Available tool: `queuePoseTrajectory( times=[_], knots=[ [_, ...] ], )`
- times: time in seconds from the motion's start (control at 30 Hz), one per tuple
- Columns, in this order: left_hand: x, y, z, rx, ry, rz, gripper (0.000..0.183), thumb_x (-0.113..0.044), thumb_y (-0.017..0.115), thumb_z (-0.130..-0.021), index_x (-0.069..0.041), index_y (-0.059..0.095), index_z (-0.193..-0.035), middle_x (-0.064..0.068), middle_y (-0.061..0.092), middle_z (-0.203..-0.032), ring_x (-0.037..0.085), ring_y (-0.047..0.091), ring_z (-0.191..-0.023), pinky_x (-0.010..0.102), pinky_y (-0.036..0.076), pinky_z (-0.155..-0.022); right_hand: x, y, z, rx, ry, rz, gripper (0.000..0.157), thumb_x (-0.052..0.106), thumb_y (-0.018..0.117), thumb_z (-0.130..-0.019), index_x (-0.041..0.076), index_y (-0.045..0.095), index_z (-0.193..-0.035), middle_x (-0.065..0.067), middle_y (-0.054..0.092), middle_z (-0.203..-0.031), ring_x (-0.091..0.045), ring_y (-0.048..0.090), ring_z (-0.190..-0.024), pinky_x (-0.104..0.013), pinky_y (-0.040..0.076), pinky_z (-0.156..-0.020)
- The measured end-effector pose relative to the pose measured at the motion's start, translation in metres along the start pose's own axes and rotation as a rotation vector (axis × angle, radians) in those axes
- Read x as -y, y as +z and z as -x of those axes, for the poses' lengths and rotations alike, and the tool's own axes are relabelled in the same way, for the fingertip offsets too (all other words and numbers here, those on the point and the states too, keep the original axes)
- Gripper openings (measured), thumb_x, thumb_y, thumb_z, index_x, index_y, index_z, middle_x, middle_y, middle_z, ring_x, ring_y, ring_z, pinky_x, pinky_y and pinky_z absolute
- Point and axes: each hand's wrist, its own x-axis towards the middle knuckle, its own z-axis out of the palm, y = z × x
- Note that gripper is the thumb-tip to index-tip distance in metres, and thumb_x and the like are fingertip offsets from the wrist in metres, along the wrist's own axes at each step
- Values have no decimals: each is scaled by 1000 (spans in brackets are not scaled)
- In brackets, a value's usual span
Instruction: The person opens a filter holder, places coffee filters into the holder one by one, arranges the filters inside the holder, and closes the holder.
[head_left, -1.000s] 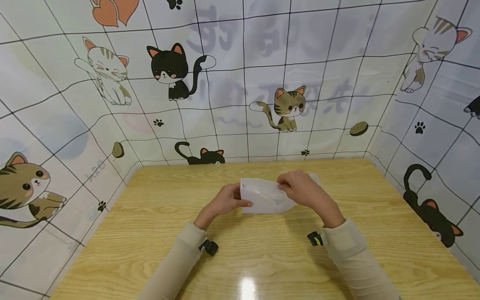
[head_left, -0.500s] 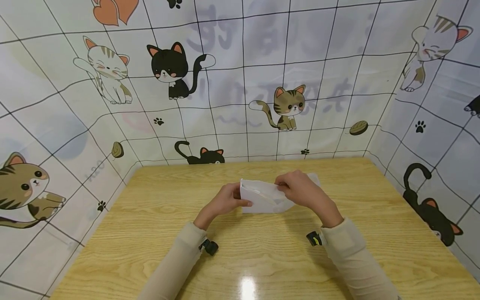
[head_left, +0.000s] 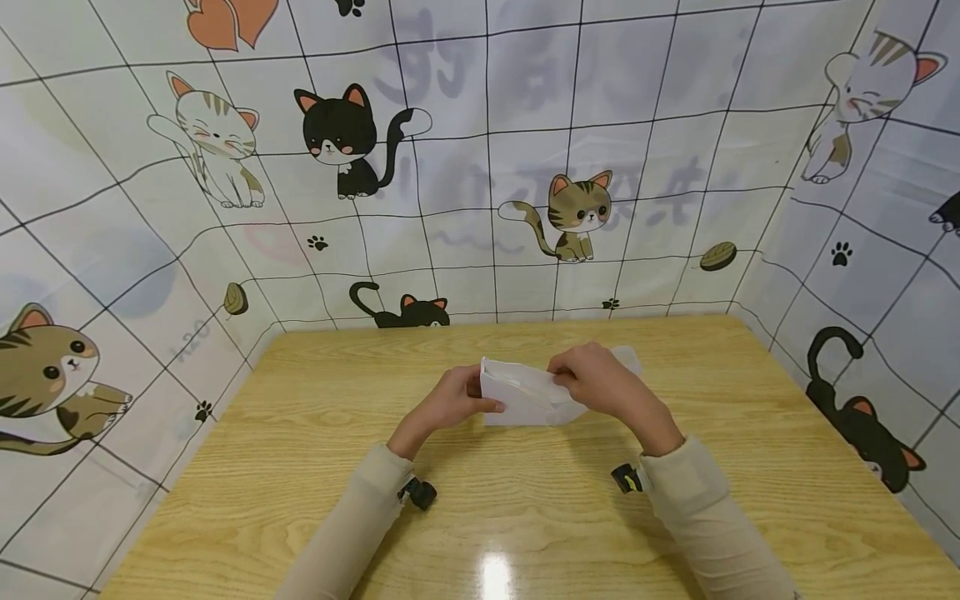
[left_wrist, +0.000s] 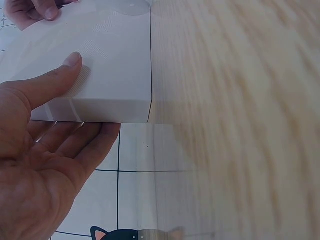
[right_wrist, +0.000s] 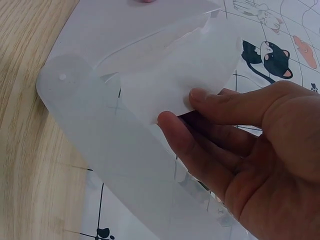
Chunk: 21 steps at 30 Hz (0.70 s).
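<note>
A flat white box stands on the wooden table, one long side facing up at a slant. My left hand grips its left end. In the left wrist view the thumb lies on the broad white face, with the fingers behind the end. At the other end, my right hand pinches the edge of a thin white sheet between thumb and fingertips. Below that sheet, a translucent plastic strip with a rounded end runs past the right hand. What lies inside the box is hidden.
The wooden table reaches back to a white cloth wall with a black grid and printed cats. Similar cloth closes off both sides. Small black cameras sit on the sleeved wrists.
My right hand has shifted slightly left along the top of the box, with the white sheet in its fingertips. The left hand and the box have stayed in place.
</note>
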Motion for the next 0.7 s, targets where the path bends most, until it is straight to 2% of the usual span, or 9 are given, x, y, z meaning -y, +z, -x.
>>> queuePoseTrajectory(
  times=[0.23,0.53,0.7],
  knots=[
    [1,0,0,4,-6,4,44,-1,77,-91,4,64,-132,23,73,-119,25,75,-97,33,61,-82,0,1,0,10,-8,4,10,0,70,-94,6,77,-92,-5,76,-84,-8,61,-66,-27,50,-61],
    [3,0,-2,2,-3,11,43,-2,78,-91,4,64,-131,23,73,-119,22,75,-96,32,61,-81,0,4,-1,20,4,-8,10,1,70,-94,5,78,-97,-10,79,-91,-15,71,-74,-34,58,-66],
    [4,1,-2,-4,4,9,42,-1,78,-90,4,65,-130,23,73,-118,24,75,-96,31,61,-81,-1,7,-2,26,6,-12,10,1,70,-95,7,78,-95,-7,77,-88,-12,67,-71,-31,54,-64]
  ],
)
